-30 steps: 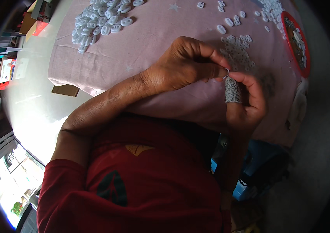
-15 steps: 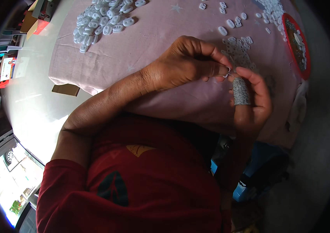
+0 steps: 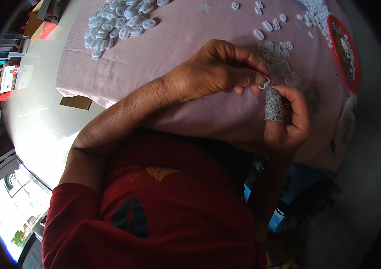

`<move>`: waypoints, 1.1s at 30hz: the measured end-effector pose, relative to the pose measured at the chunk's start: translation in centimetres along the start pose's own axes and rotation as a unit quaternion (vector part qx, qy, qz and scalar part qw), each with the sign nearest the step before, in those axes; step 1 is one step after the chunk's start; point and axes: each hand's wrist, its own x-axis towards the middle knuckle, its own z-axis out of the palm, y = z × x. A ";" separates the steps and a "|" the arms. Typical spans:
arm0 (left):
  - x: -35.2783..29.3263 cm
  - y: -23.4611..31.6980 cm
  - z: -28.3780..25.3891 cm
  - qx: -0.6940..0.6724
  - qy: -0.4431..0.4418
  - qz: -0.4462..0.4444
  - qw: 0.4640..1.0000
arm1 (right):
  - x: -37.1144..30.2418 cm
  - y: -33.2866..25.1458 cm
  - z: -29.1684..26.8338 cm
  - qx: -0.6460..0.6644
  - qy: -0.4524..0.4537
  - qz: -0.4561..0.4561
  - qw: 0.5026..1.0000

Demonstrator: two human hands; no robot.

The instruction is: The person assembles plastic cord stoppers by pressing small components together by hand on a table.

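Observation:
My left hand pinches a small white plastic piece with looped openings between thumb and fingertips, above the near right part of the table. Just to its right, my right hand has thumb and index fingertip pressed together close to the piece. Whatever that pinch holds is too small to make out. A grey speckled sleeve covers the right thumb. Beyond the hands lies a cluster of small flat white pieces, partly behind my left fingers.
A pink cloth covers the table. White oval two-hole pieces are heaped at the far left. A red-rimmed tray at the right edge holds white pieces and small metal-looking bits. More white pieces lie behind it.
My right hand has drawn slightly down from the left fingertips, and its index finger has curled in against the thumb. The left hand keeps its pinch on the white piece, which shows more plainly.

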 end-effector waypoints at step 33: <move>-0.9 1.1 -2.6 -0.072 0.112 -0.007 0.991 | 2.5 -0.4 -0.1 -0.098 -0.185 0.002 0.978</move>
